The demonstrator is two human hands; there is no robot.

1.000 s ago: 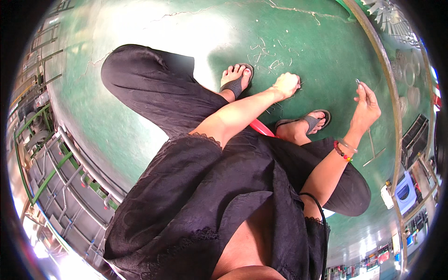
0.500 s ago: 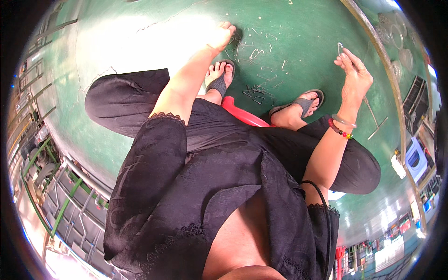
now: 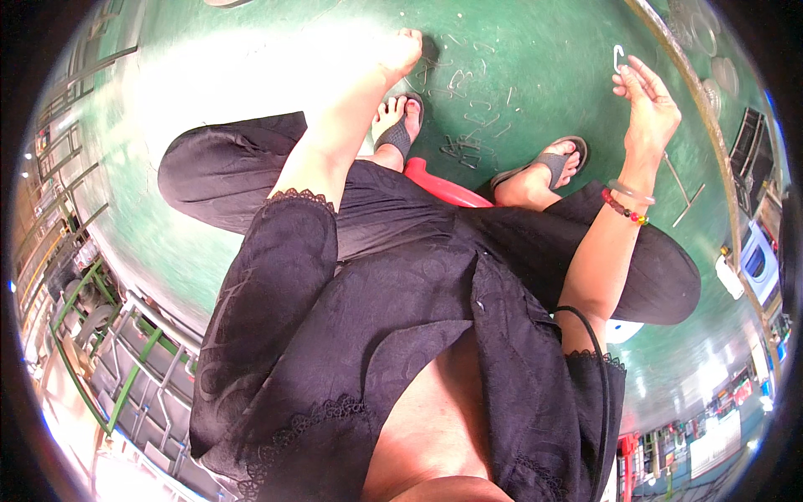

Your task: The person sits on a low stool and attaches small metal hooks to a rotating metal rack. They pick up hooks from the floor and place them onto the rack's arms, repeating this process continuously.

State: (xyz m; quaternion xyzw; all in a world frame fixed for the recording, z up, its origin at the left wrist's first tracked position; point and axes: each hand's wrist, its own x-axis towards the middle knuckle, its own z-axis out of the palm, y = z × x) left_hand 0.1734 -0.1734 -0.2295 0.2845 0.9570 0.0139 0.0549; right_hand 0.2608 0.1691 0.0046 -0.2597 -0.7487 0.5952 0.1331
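My right hand (image 3: 649, 102), raised at the right, pinches a small pale metal hook (image 3: 618, 58) between thumb and fingertips. The hook is bent in a C shape and sticks up past the fingers. My left hand (image 3: 400, 55) reaches out over the floor at upper centre, partly washed out by glare. Its fingers are curled together, and whatever they may hold is hidden. Thin bent metal pieces (image 3: 457, 82) lie scattered on the green floor beside it. Several more bent pieces (image 3: 468, 149) form a loose cluster between my sandalled feet.
Part of a red plastic seat (image 3: 447, 186) shows between my legs. A thin T-shaped rod (image 3: 686, 201) is beyond my right wrist. A long rail (image 3: 694, 100) curves along the right, with a blue-and-white item (image 3: 758, 263) past it. Metal frames (image 3: 138, 368) stand at lower left.
My right hand has shifted slightly up and right, and the hook in it has turned to show its C shape. My left hand has barely moved. The whole view has shifted a little.
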